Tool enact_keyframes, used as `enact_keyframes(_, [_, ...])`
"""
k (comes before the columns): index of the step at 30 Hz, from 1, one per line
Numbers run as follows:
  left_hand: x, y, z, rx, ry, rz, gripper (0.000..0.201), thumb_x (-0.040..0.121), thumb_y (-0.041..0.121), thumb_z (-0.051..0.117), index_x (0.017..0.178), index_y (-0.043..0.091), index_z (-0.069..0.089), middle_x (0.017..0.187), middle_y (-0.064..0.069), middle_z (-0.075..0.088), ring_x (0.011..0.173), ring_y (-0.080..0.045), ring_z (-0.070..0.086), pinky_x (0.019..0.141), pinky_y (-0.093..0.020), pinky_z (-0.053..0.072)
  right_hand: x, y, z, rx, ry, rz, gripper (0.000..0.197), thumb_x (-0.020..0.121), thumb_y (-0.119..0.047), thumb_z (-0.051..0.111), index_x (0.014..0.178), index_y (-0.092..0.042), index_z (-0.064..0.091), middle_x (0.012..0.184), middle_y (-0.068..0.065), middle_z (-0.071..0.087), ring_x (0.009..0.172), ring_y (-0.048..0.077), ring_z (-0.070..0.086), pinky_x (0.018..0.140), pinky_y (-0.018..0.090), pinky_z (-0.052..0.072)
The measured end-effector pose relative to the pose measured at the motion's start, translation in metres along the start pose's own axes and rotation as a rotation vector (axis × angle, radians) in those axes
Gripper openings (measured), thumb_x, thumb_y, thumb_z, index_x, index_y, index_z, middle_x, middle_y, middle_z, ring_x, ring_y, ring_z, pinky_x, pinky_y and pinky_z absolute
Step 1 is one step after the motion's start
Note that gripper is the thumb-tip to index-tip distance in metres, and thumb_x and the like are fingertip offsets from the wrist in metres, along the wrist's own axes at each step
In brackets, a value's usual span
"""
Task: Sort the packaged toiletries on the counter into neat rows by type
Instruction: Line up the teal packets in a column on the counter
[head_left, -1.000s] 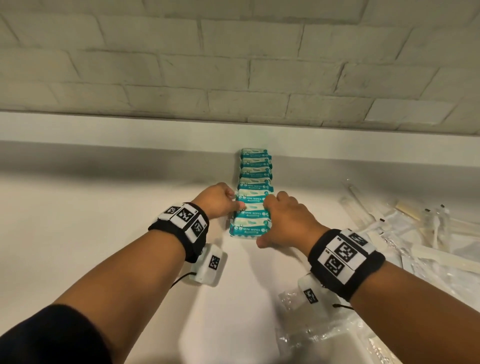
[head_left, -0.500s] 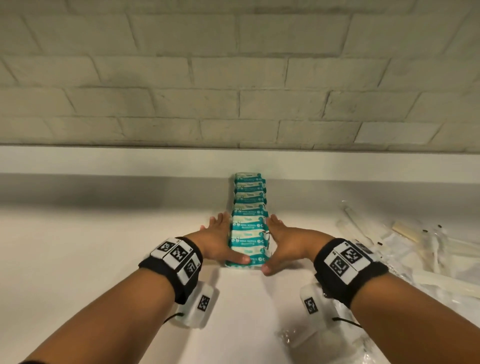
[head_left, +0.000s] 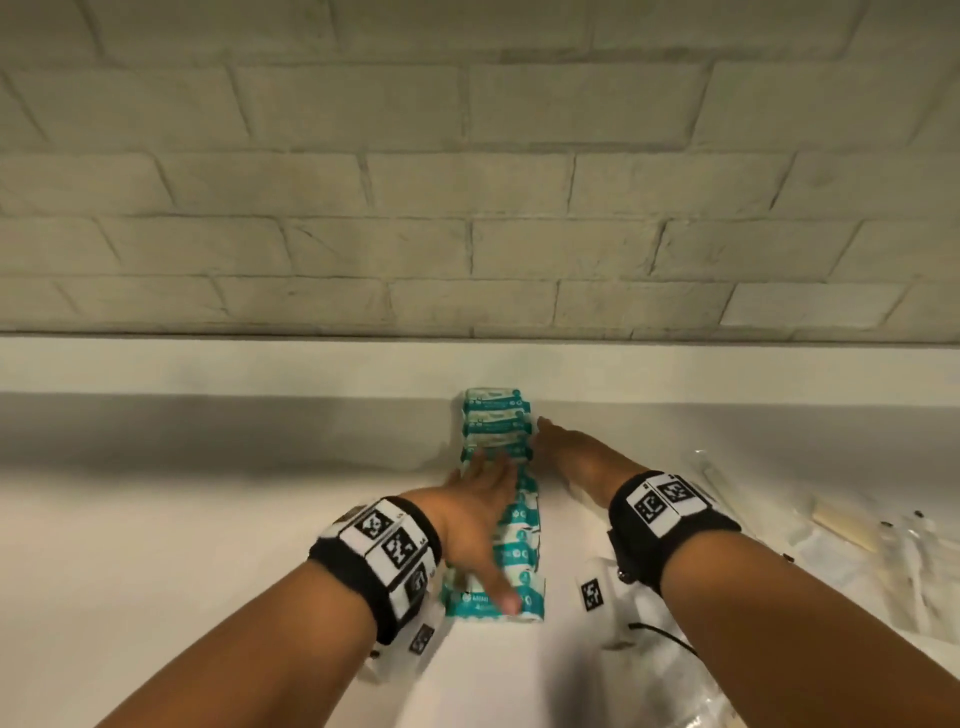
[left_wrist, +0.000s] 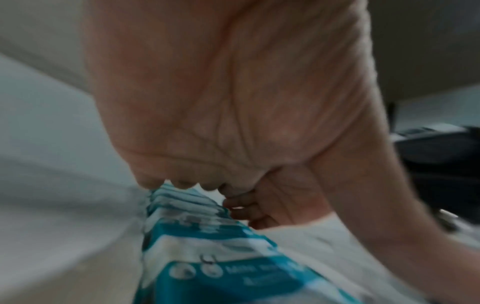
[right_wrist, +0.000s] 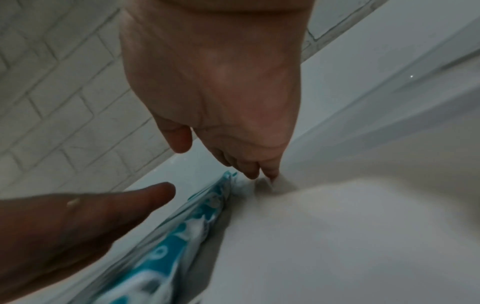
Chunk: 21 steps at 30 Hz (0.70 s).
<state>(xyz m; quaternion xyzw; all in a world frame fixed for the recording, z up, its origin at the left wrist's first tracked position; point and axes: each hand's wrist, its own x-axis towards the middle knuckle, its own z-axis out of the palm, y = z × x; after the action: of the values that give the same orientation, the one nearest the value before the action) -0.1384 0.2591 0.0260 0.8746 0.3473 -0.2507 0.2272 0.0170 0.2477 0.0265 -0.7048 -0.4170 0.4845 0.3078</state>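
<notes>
Teal-and-white wipe packets (head_left: 498, 499) form one row on the white surface (head_left: 182, 545), running back to the wall ledge. Your left hand (head_left: 475, 525) lies flat along the row, its grip wide. Your right hand (head_left: 571, 457), fingers straight, presses the row's right edge. Clear-wrapped toiletries (head_left: 857, 535) lie scattered at right.

An open left hand (left_wrist: 228, 92) lies flat over a row of teal wipe packs (left_wrist: 207, 257), right hand's fingers (left_wrist: 244, 205) against its far side.
</notes>
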Motion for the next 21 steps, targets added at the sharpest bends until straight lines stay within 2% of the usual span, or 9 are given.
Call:
enact_keyframes(3, [0.006, 0.002, 0.011, 0.157, -0.068, 0.039, 0.139, 0.065, 0.060, 0.076, 0.145, 0.016, -0.029, 0.152, -0.005, -0.035, 0.139, -0.023, -0.032, 0.118, -0.045, -0.014, 0.018, 0.006, 0.001, 0.116, -0.045, 0.013, 0.031, 0.105, -0.025, 0.032, 0.110, -0.010, 0.059, 0.118, 0.011, 0.062, 0.111, 0.023, 0.053, 0.088, 0.024, 0.040])
enact_keyframes(6, [0.009, 0.000, 0.012, 0.159, -0.051, 0.026, 0.138, 0.065, 0.060, 0.076, 0.145, 0.015, -0.028, 0.153, -0.005, -0.033, 0.140, -0.023, -0.031, 0.119, -0.043, -0.010, 0.030, 0.012, 0.007, 0.151, -0.091, 0.023, 0.037, 0.105, -0.026, 0.031, 0.117, -0.004, 0.057, 0.117, 0.012, 0.063, 0.106, 0.022, 0.058, 0.087, 0.025, 0.046])
enact_keyframes(8, [0.007, 0.000, 0.010, 0.175, -0.050, 0.024, 0.138, 0.065, 0.059, 0.076, 0.146, 0.015, -0.027, 0.154, -0.006, -0.032, 0.141, -0.024, -0.029, 0.120, -0.043, -0.009, 0.040, 0.009, 0.010, -0.074, -0.043, 0.015, 0.038, 0.105, -0.031, 0.030, 0.117, -0.007, 0.057, 0.119, 0.010, 0.062, 0.103, 0.019, 0.059, 0.089, 0.028, 0.047])
enact_keyframes(10, [0.005, 0.001, 0.009, 0.172, -0.036, 0.025, 0.136, 0.066, 0.059, 0.076, 0.146, 0.015, -0.026, 0.154, -0.005, -0.031, 0.141, -0.024, -0.029, 0.118, -0.040, -0.012, 0.052, 0.003, 0.008, -0.524, 0.025, -0.045, 0.042, 0.104, -0.032, 0.025, 0.136, -0.011, 0.043, 0.144, 0.012, 0.043, 0.128, 0.025, 0.045, 0.110, 0.043, 0.034])
enact_keyframes(11, [0.005, 0.002, 0.009, 0.169, -0.029, 0.025, 0.136, 0.066, 0.058, 0.076, 0.147, 0.015, -0.025, 0.154, -0.004, -0.031, 0.141, -0.023, -0.029, 0.115, -0.039, -0.013, 0.056, 0.000, 0.008, -0.650, 0.046, -0.096, 0.048, 0.103, -0.032, 0.024, 0.148, -0.016, 0.027, 0.157, 0.008, 0.022, 0.143, 0.026, 0.026, 0.117, 0.050, 0.017])
enact_keyframes(14, [0.006, 0.001, 0.010, 0.146, -0.018, 0.028, 0.135, 0.066, 0.059, 0.075, 0.147, 0.017, -0.025, 0.154, -0.002, -0.031, 0.141, -0.021, -0.029, 0.108, -0.034, -0.014, 0.069, -0.005, 0.011, -0.835, -0.007, -0.271, 0.059, 0.101, -0.035, 0.028, 0.154, -0.023, 0.006, 0.162, 0.002, -0.008, 0.149, 0.024, -0.006, 0.118, 0.053, -0.002])
enact_keyframes(16, [0.003, -0.002, 0.009, 0.115, -0.024, 0.033, 0.134, 0.066, 0.063, 0.073, 0.147, 0.017, -0.024, 0.154, -0.002, -0.030, 0.142, -0.022, -0.027, 0.108, -0.034, -0.014, 0.078, -0.010, 0.014, -0.809, -0.015, -0.262, 0.060, 0.100, -0.036, 0.031, 0.153, -0.021, 0.008, 0.162, 0.005, -0.003, 0.149, 0.026, 0.002, 0.118, 0.051, 0.004])
enact_keyframes(18, [-0.002, -0.006, 0.000, -0.008, 0.037, 0.036, 0.124, 0.072, 0.067, 0.065, 0.148, 0.020, -0.021, 0.155, -0.002, -0.027, 0.144, -0.024, -0.023, 0.116, -0.040, -0.010, 0.080, -0.015, 0.011, -0.560, 0.058, -0.199, 0.054, 0.101, -0.033, 0.033, 0.149, -0.011, 0.020, 0.154, 0.015, 0.027, 0.139, 0.031, 0.032, 0.112, 0.041, 0.027])
enact_keyframes(21, [0.006, -0.025, -0.025, -0.415, 0.253, -0.018, 0.094, 0.089, 0.057, 0.052, 0.152, 0.024, -0.009, 0.161, -0.003, -0.005, 0.147, -0.023, 0.010, 0.118, -0.035, 0.021, 0.070, -0.015, -0.002, -0.208, 0.124, -0.180, 0.034, 0.104, -0.025, 0.032, 0.127, -0.005, 0.048, 0.124, 0.018, 0.054, 0.115, 0.030, 0.052, 0.091, 0.030, 0.039])
